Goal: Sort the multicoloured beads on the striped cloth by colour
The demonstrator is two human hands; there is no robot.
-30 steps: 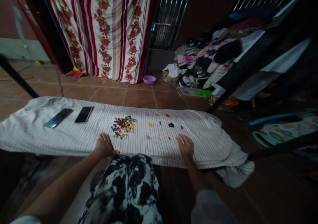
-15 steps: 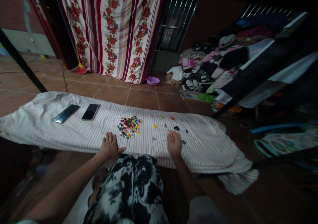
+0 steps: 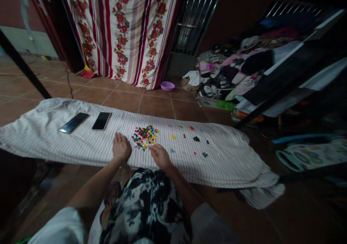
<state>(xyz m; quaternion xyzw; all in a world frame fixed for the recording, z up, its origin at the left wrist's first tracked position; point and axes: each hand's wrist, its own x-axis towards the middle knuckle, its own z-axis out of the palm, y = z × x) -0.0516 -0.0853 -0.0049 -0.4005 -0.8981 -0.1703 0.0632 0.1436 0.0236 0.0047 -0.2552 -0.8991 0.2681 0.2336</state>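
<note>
A mixed pile of small bead-like coloured pieces lies on the striped cloth in front of me. My right hand is at the pile's near right edge, thumb and forefinger pinched together. A tiny white speck shows at its fingertips, too small to make out. Left of the pile, my left hand rests flat on the cloth with its fingers stretched out, holding nothing. To the right lie small separate groups, among them yellow pieces, black pieces, dark grey pieces and a red piece.
The striped cloth covers a long low surface. Two phones, a dark one and a light-edged one, lie at its left. Beyond are a purple basin, a floral curtain and a heap of clothes.
My right hand has moved left from the small groups to the edge of the pile. A red piece now shows near the dark grey ones. My left hand has shifted slightly forward.
</note>
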